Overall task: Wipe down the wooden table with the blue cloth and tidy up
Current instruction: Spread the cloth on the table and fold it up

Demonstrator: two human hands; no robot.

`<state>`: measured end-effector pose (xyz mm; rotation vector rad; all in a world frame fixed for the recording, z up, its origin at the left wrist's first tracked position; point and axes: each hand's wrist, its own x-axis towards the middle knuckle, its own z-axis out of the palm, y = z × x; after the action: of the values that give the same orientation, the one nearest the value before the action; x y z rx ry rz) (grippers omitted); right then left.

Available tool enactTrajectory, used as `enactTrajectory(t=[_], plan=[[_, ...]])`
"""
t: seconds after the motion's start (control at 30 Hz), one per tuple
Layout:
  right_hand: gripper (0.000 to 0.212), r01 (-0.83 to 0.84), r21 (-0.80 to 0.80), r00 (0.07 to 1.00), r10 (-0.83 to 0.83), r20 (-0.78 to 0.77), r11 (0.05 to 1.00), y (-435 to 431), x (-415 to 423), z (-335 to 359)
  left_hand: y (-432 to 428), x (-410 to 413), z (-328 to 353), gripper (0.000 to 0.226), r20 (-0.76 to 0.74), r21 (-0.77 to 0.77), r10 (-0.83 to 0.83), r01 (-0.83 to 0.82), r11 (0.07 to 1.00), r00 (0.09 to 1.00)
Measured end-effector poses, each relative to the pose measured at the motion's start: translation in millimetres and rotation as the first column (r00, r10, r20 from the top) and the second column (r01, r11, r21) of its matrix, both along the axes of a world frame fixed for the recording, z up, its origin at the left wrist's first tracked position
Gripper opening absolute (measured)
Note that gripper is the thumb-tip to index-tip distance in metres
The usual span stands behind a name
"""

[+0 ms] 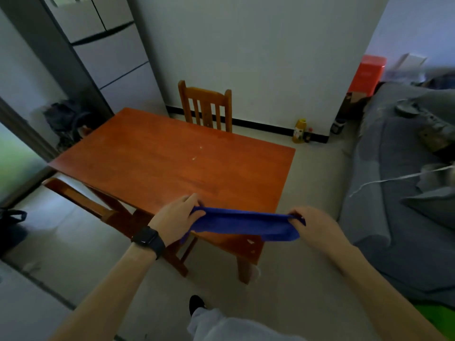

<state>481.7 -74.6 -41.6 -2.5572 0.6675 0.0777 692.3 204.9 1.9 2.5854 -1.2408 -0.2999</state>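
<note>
The blue cloth (242, 223) is stretched flat between both hands, just above the near edge of the wooden table (152, 153). My left hand (178, 219), with a black watch on its wrist, pinches the cloth's left end. My right hand (314, 225) pinches the right end. A few pale crumbs (197, 153) lie near the middle of the reddish-brown tabletop. Another pale scrap (250, 241) lies on the near right corner below the cloth.
A wooden chair (205, 107) stands at the table's far side and another chair (78, 198) at its left. A grey sofa (406, 193) fills the right. A fridge (103, 50) stands at the back left. Two bottles (300, 131) sit on the floor by the wall.
</note>
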Motion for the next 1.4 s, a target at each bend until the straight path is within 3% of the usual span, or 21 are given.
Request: enactTrajectory(t=[0.27, 0.47, 0.57, 0.7, 1.0, 1.17, 1.4], plan=[[0.015, 0.080, -0.044, 0.995, -0.077, 0.067, 0.996, -8.9, -23.0, -10.0, 28.3, -25.4, -23.1, 0.022, 0.069, 0.156, -0.087, 0.075, 0.985, 0.994], [0.017, 0.083, -0.049, 0.988, -0.076, 0.137, 0.995, -7.1, -12.8, -10.2, 44.1, -29.0, -34.8, 0.024, 0.209, 0.274, -0.083, 0.023, 0.961, 0.974], [0.021, 0.133, -0.075, 0.981, -0.120, 0.152, 0.988, -9.3, 2.8, -12.9, 41.6, -17.4, -36.3, 0.024, 0.251, 0.258, -0.043, -0.024, 0.966, 0.967], [0.026, 0.171, -0.137, 0.979, -0.154, 0.131, 0.976, -23.8, 37.7, -16.3, 22.0, 15.3, -40.7, 0.021, 0.302, 0.235, 0.000, -0.075, 0.969, 0.953], [0.019, 0.106, -0.148, 0.994, -0.102, 0.029, 0.983, -76.0, 147.3, -39.9, -32.1, 105.5, -79.3, 0.013, 0.200, 0.290, 0.107, -0.163, 0.943, 0.974], [0.022, 0.122, -0.210, 0.987, -0.141, -0.078, 0.970, -102.9, 210.7, -57.0, -53.5, 169.0, -100.3, 0.017, 0.266, 0.267, 0.126, -0.199, 0.943, 0.956], [0.030, 0.262, -0.024, 0.964, -0.263, -0.047, 0.965, -127.3, 285.9, -80.9, -85.3, 252.1, -124.3, 0.020, 0.295, 0.236, 0.112, -0.186, 0.954, 0.949]])
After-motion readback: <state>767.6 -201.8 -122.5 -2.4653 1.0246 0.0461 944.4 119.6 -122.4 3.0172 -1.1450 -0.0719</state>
